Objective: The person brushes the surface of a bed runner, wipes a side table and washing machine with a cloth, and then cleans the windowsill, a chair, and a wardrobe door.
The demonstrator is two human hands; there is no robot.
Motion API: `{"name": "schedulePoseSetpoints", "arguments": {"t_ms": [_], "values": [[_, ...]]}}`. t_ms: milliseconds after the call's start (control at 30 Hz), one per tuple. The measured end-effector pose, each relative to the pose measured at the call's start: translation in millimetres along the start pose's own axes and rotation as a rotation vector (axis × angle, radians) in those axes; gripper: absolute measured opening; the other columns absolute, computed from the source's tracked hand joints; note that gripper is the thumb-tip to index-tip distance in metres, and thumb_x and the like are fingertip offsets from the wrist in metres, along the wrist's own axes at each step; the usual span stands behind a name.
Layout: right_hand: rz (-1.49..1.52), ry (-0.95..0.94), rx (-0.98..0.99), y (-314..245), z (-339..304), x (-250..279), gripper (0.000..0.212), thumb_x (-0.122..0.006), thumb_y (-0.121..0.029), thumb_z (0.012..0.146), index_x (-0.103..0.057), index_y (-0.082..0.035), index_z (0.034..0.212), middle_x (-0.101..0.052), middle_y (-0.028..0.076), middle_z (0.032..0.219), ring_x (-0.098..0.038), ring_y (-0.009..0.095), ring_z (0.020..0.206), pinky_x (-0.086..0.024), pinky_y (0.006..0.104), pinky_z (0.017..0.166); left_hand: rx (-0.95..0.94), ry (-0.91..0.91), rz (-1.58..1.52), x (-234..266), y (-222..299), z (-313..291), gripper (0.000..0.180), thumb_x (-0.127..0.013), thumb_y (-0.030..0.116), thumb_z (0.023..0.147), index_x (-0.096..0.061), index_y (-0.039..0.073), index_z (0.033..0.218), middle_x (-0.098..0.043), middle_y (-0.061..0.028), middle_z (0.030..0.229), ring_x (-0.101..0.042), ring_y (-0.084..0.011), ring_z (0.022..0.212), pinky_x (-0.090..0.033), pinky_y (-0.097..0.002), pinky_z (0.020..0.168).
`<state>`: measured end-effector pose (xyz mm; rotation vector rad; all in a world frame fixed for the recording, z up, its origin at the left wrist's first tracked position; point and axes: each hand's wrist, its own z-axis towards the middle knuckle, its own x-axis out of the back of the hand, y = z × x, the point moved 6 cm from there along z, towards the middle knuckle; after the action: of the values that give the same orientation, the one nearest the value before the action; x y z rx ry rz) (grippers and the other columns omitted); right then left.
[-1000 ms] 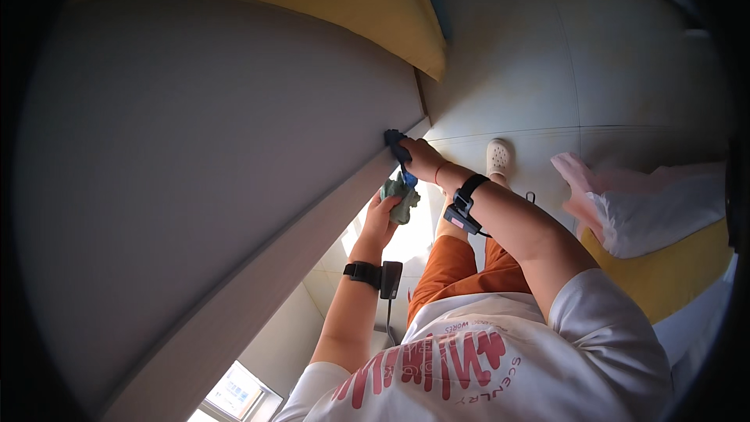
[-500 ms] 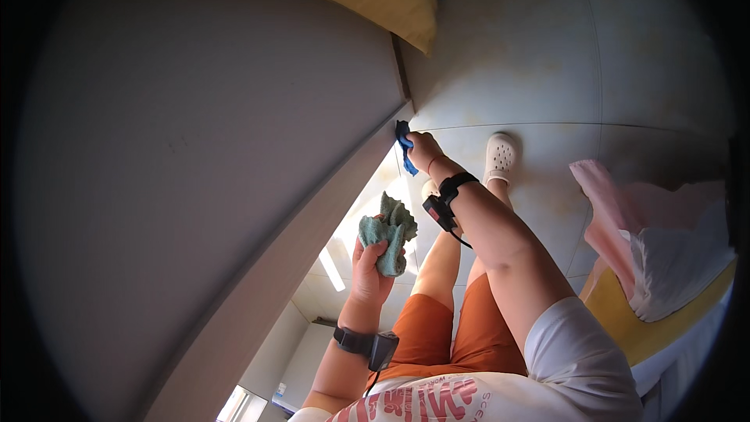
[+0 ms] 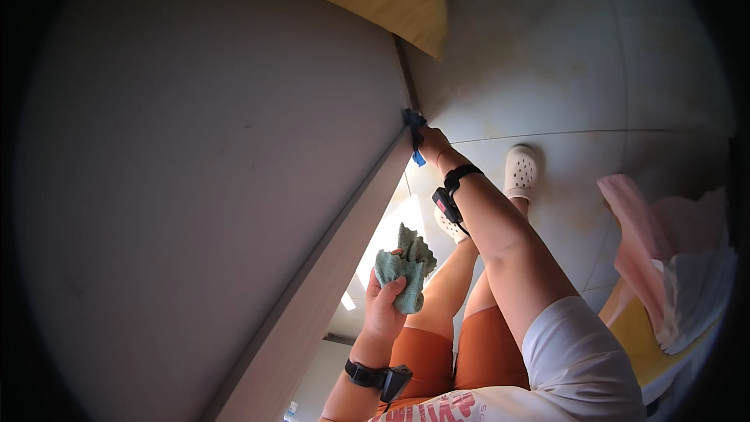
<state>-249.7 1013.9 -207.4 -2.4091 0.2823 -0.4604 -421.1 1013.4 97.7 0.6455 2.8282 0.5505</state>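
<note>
A bunched green cloth (image 3: 400,281) is gripped in my left hand (image 3: 385,311), thumb across its front, held in the air beside the narrow edge of a large pale panel (image 3: 234,172). My right arm reaches farther out. Its hand (image 3: 434,145) is closed round a blue cloth (image 3: 416,160), which touches the panel's edge near its far lower corner, close to the floor. Part of the blue cloth hangs below the fingers. Black straps with small boxes sit on both wrists.
Yellow fabric (image 3: 375,0) drapes over the panel's far end. On the right lie pink fabric (image 3: 637,227) and white fabric (image 3: 695,297) over something yellow. Grey floor tiles (image 3: 547,47) spread beyond my feet in pale clogs (image 3: 521,170). Sunlight falls on the floor beside the panel.
My right hand has moved slightly right with the blue cloth, still at the panel's edge. My left hand and green cloth sit lower and farther right in the picture; the whole view has shifted somewhat.
</note>
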Motion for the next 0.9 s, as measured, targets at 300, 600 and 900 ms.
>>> {"name": "schedulePoseSetpoints", "arguments": {"t_ms": [300,600,900], "values": [[0.574,-0.236,0.152,-74.5,-132.4,24.3,0.038,-0.051,-0.004,0.077,-0.056,0.000,0.114,-0.061,0.015,0.101,-0.059,0.021,0.090,-0.047,0.0308,0.083,0.043,-0.119,-0.049,-37.2,31.4,-31.6,0.043,-0.047,0.006,0.078,-0.045,0.007,0.121,-0.056,-0.0136,0.111,-0.060,-0.0225,0.091,-0.054,-0.0300,0.071],[0.569,-0.148,0.344,-165.3,-302.4,153.5,0.040,-0.047,0.004,0.076,-0.057,0.000,0.114,-0.063,0.011,0.105,-0.059,0.016,0.093,-0.047,0.0293,0.083,-0.025,-0.320,-0.069,-123.8,85.2,-124.3,0.047,-0.053,0.027,0.079,-0.044,0.008,0.121,-0.056,-0.0104,0.100,-0.056,-0.0188,0.078,-0.047,-0.0302,0.064],[0.602,-0.131,0.186,-175.0,-418.6,298.3,0.041,-0.049,-0.001,0.079,-0.053,0.000,0.120,-0.061,0.009,0.097,-0.060,0.015,0.085,-0.051,0.0281,0.075,-0.216,-0.628,-0.036,-253.6,140.0,-183.6,0.037,-0.047,0.006,0.082,-0.045,0.000,0.118,-0.054,-0.0135,0.114,-0.054,-0.0242,0.107,-0.047,-0.0327,0.086]]}}
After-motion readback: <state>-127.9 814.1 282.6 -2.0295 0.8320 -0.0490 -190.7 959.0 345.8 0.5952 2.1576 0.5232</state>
